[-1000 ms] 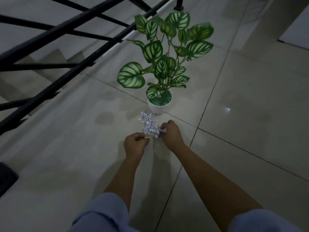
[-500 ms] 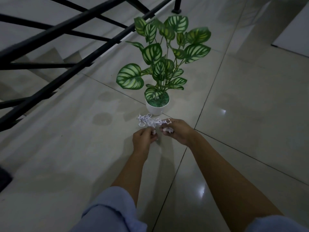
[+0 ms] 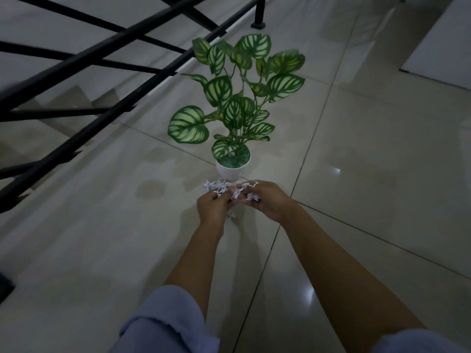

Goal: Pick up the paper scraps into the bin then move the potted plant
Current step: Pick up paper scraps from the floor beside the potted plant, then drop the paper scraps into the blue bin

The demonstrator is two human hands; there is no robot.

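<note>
White paper scraps [image 3: 216, 186] lie in a small heap on the tiled floor, just in front of the potted plant [image 3: 233, 169], which has a white pot and green striped leaves. My left hand [image 3: 212, 208] is closed around some of the scraps at the near side of the heap. My right hand [image 3: 267, 201] holds a bunch of scraps between its fingers, right beside the left hand. One small scrap [image 3: 231, 215] lies on the floor under my left hand. No bin shows clearly.
A black metal railing [image 3: 102, 80] runs diagonally along the left, with stairs dropping away behind it. Its post foot [image 3: 258, 25] stands beyond the plant. A dark object [image 3: 5, 286] sits at the left edge. Glossy floor tiles spread to the right.
Both hands have moved forward along the heap toward the pot, gathering scraps. My right hand now holds more paper than a second ago.
</note>
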